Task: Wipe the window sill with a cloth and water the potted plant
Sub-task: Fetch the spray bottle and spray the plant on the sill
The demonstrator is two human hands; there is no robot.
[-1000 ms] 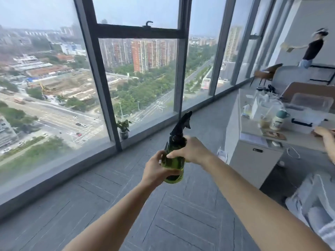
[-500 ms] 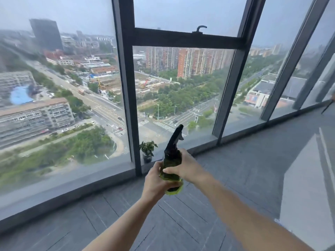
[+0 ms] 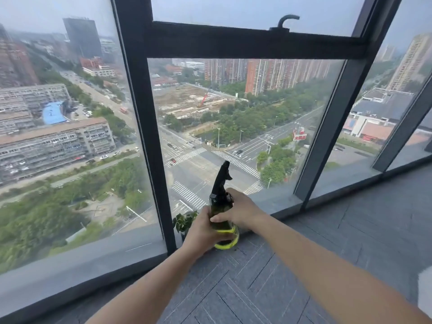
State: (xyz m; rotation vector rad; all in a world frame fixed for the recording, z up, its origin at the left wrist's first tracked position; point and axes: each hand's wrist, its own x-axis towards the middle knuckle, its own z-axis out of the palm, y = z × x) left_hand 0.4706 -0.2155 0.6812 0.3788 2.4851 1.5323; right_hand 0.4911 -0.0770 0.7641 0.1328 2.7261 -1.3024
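The potted plant (image 3: pixel 184 221) is sitting on the window sill (image 3: pixel 278 198). My left hand (image 3: pixel 203 233) is gripping the spray bottle (image 3: pixel 221 184) at its base, with my right hand (image 3: pixel 242 212) wrapping its neck. The watering step seems to be starting; next I'm needing to aim the nozzle down at the leaves.

Dark-framed windows (image 3: pixel 70 136) above grey carpet tiles (image 3: pixel 350 230) — hazy city daylight outside.

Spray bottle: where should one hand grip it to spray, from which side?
Probably the neck of the spray bottle, below its black trigger head, from the near side, as the right hand does: the head leans away toward the window.
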